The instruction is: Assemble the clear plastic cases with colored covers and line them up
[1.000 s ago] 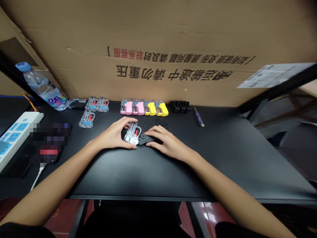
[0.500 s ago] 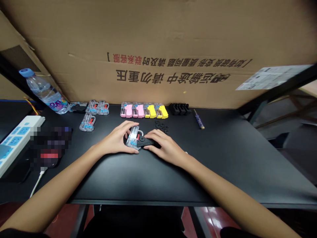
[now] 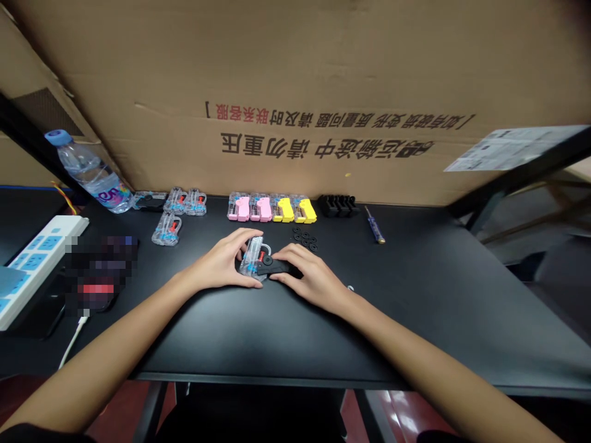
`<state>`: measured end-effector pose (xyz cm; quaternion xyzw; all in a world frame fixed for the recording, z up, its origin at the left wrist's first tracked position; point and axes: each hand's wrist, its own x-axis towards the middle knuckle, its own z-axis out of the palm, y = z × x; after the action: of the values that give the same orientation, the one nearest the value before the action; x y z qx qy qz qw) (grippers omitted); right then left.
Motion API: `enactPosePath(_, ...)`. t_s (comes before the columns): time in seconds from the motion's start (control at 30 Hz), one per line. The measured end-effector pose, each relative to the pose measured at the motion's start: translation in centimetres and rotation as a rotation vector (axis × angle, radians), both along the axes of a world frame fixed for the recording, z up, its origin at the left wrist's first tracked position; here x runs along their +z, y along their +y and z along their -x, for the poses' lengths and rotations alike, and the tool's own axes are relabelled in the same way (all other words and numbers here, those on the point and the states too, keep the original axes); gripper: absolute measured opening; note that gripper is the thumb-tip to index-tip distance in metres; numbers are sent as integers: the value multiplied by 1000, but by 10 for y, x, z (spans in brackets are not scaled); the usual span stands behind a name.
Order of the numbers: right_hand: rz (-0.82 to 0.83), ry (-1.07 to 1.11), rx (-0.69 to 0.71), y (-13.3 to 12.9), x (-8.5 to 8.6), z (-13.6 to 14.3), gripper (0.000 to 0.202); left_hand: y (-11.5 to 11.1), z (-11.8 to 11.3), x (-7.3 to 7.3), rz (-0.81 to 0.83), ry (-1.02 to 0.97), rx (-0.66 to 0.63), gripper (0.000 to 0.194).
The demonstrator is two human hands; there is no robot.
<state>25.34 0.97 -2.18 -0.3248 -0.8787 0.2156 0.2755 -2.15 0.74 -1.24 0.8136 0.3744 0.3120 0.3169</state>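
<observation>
My left hand [image 3: 229, 258] is closed around a clear plastic casing [image 3: 249, 261] with blue and red parts inside, low over the black table. Between the thumb and fingers of my right hand [image 3: 307, 277] is a black plastic piece [image 3: 272, 267] with a round end, lying against the casing's right side. How the two parts join is hidden by my fingers. Just beyond my right hand lie several small black rings [image 3: 305, 236]. Similar clear casings with pink covers [image 3: 241, 209] and yellow covers [image 3: 285, 210] stand in a row behind.
More clear casings [image 3: 167, 229] lie at the back left, by a water bottle [image 3: 95, 172]. Black parts [image 3: 339, 206] and a screwdriver [image 3: 375, 226] are at the back right. A white power strip [image 3: 44, 258] lies left. A cardboard sheet [image 3: 295, 74] walls the back.
The whole view has shifted slightly, so everything appears a little to the right and lower. Both hands keep their hold on the casing and the black piece.
</observation>
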Motion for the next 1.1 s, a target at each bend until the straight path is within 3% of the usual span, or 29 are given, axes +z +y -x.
enactPosePath(0.13,99,56,-45,2,3,-1,29,0,1,0,-7,-11,7,97)
enactPosePath(0.27,366,264,-97,2,5,3,33,0,2,-1,25,-59,11,97)
enactPosePath(0.4,671,541,-135,4,3,6,46,0,-1,-2,165,-185,31,100)
enactPosePath(0.53,836,620,-165,8,3,5,48,-1,-4,-1,315,-253,51,97)
enactPosePath(0.73,868,639,-187,9,6,5,44,-5,-7,5,396,-269,-7,92)
enactPosePath(0.93,837,639,-204,9,6,7,43,-4,-9,4,353,-262,43,48)
enactPosePath(1.1,769,556,-196,3,9,13,43,-8,-17,2,404,-315,123,52)
